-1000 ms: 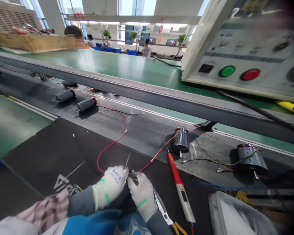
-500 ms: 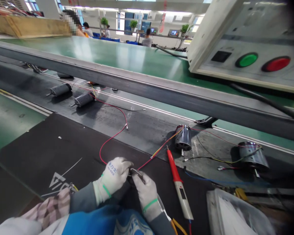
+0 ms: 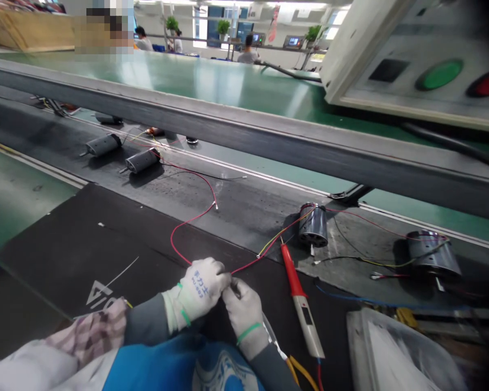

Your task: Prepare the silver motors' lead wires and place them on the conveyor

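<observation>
Your left hand [image 3: 199, 288] and right hand [image 3: 244, 312] pinch closed on a red wire [image 3: 246, 265]; leads on 2 motors [image 3: 312, 225] apparently remain loose, work unfinished.

I'm watching the gloved left hand [image 3: 199, 288] and right hand [image 3: 244, 317] pinching a red wire [image 3: 244, 267] together over a black mat [image 3: 65, 255], with a voltage tester [image 3: 301, 309] lying just beside them and a motor [image 3: 312, 225] standing on the belt [image 3: 236, 212] beyond.
</observation>
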The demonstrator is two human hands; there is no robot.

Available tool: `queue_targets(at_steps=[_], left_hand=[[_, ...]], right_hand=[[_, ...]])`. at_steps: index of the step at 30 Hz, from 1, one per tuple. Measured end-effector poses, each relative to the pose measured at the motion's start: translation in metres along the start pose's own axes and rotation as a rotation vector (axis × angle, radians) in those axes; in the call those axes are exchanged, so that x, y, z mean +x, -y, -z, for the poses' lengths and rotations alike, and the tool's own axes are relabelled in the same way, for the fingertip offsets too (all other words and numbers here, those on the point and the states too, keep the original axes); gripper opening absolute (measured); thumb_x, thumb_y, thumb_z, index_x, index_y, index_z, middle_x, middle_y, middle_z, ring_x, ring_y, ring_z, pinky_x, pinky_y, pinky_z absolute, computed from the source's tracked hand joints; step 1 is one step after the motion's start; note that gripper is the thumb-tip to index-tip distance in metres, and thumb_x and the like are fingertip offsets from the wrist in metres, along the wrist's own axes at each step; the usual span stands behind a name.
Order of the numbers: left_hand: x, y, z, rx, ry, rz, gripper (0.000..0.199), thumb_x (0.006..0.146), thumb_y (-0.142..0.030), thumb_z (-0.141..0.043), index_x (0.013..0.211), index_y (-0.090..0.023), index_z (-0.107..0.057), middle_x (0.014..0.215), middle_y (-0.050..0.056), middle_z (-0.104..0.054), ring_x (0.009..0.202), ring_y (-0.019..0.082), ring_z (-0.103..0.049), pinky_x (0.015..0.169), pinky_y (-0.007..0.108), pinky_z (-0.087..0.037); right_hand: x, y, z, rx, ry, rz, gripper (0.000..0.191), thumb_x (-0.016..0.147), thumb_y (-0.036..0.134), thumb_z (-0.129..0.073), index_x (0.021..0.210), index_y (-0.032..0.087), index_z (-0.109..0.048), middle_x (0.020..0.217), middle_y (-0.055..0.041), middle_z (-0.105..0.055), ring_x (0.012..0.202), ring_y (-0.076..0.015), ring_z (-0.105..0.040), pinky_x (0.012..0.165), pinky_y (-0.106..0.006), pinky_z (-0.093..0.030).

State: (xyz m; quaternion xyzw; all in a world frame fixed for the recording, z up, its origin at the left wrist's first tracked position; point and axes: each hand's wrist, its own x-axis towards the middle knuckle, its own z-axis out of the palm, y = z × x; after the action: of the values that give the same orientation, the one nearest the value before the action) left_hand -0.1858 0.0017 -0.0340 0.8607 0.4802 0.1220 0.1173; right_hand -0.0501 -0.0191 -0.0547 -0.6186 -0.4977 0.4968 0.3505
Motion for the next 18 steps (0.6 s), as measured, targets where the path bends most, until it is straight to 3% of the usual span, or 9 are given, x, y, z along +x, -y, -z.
queue_targets(at_steps=[3,7,10,14,18], left_hand=[[0.000,0.004,-0.003,-0.044,-0.008,-0.052,0.024,0.080,-0.022,-0.041,0.093,-0.024,-0.061,0.089,0.004,-0.059,0.080,0.018,-0.052,0.068,0.030,-0.043],[-0.008,0.014,-0.001,-0.047,-0.150,0.155,0.026,0.078,-0.021,-0.042,0.096,-0.022,-0.061,0.090,0.007,-0.060,0.083,0.019,-0.053,0.074,0.031,-0.044],[-0.013,0.017,0.002,-0.020,-0.183,0.181,0.025,0.078,-0.022,-0.043,0.095,-0.021,-0.062,0.091,0.007,-0.059,0.084,0.020,-0.053,0.075,0.032,-0.044],[-0.010,0.011,0.002,0.039,-0.116,0.144,0.024,0.080,-0.023,-0.042,0.093,-0.021,-0.062,0.090,0.008,-0.059,0.083,0.020,-0.053,0.072,0.033,-0.043],[-0.003,0.005,-0.002,0.020,-0.014,-0.017,0.023,0.080,-0.025,-0.043,0.095,-0.023,-0.060,0.090,0.006,-0.059,0.080,0.019,-0.052,0.067,0.031,-0.043]], right_hand=[[0.003,0.010,0.004,-0.106,0.047,0.021,0.029,0.070,0.039,-0.052,0.069,0.014,-0.066,0.055,-0.0004,-0.062,0.058,-0.0165,-0.055,0.052,-0.024,-0.041],[0.000,0.016,0.005,-0.062,0.031,-0.034,0.033,0.067,0.043,-0.056,0.074,0.013,-0.067,0.060,-0.0021,-0.065,0.057,-0.0162,-0.055,0.052,-0.024,-0.042],[-0.004,0.014,0.002,-0.031,0.000,-0.049,0.033,0.066,0.043,-0.057,0.077,0.013,-0.067,0.063,-0.0041,-0.066,0.057,-0.0171,-0.056,0.053,-0.025,-0.043],[-0.005,0.009,0.000,-0.023,0.006,-0.038,0.034,0.068,0.042,-0.055,0.079,0.013,-0.065,0.068,-0.0053,-0.067,0.063,-0.0188,-0.059,0.057,-0.026,-0.045],[-0.001,0.009,0.000,-0.144,0.015,-0.011,0.027,0.071,0.037,-0.051,0.074,0.014,-0.065,0.059,-0.0021,-0.063,0.059,-0.0178,-0.057,0.054,-0.025,-0.042]])
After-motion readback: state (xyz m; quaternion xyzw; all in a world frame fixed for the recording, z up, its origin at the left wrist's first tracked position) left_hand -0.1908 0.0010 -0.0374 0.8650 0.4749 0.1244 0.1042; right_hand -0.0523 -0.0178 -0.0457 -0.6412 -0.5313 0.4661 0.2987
